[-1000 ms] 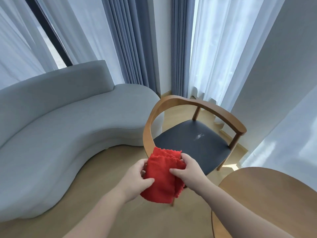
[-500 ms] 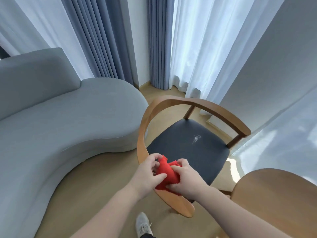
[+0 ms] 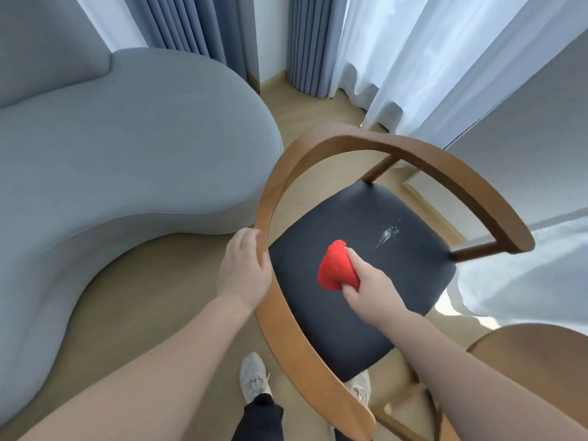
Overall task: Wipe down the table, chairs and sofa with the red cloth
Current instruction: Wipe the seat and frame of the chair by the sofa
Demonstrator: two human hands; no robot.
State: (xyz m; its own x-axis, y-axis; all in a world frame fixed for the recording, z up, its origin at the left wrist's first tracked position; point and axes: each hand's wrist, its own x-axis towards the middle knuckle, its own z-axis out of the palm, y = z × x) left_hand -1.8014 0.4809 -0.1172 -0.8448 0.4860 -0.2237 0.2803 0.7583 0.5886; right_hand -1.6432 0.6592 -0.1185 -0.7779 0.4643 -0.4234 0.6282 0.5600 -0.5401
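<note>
The red cloth (image 3: 336, 265) is bunched into a tight wad over the middle of the chair's dark seat (image 3: 407, 281), its longer side running away from the person. Whether it already presses on the seat or sits just above it, I cannot tell. The right hand (image 3: 370, 286) holds it from the near right side, fingers (image 3: 353, 253) curled over the far edge and thumb tucked under the near one, so the wad is pinched between them and bulges out to the left of the palm.

The relation that counts is the white smear (image 3: 388, 233) on the seat — it lies beyond the cloth, up and to the right, near but apart from it. The right hand is plainly the closer one, so the next move is likely a short push forward and rightward across the smear.

The left hand (image 3: 245, 268) grips the curved wooden backrest (image 3: 381, 143) on its left side, fingers wrapped over the rail — probably steadying the chair. The grey sofa (image 3: 127, 154) sits just beside the chair on the left; the round wooden table (image 3: 541, 348) shows at the lower right.
</note>
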